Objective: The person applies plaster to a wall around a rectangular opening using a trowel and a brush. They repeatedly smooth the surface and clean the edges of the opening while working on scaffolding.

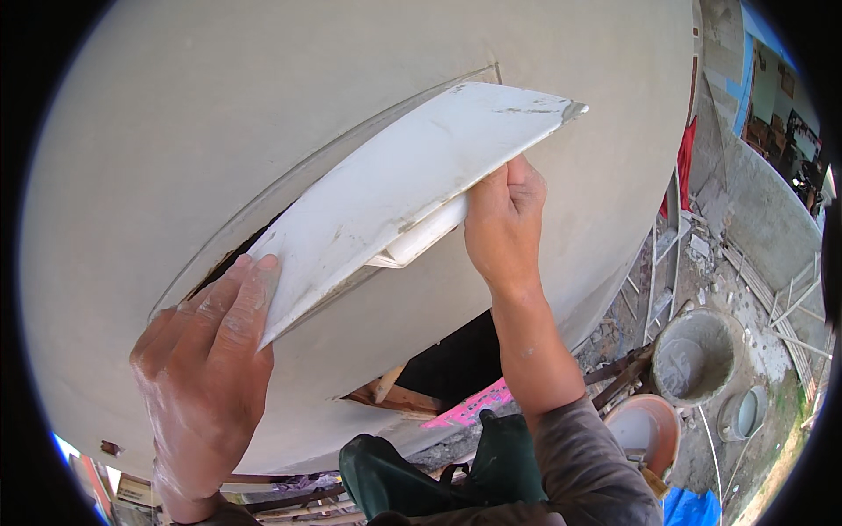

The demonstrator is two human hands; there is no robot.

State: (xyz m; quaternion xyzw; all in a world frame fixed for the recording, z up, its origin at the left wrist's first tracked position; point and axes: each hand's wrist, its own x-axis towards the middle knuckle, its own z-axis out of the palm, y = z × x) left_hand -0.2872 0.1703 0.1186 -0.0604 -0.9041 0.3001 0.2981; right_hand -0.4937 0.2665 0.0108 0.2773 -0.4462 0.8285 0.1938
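1. My right hand (504,219) is clamped on the handle of a white plastering board (395,197).
2. My left hand (210,368) lies flat, fingers open, touching the board's lower tip.
3. The board's long axis runs lower-left to upper-right, against the grey plastered wall (175,114).
4. Buckets (693,355) below, I think cement.

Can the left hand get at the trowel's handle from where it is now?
Probably not. The left hand is pressed flat at the low tip of the white trowel, and the handle sits under the blade, already gripped by the right hand, which fills that spot.
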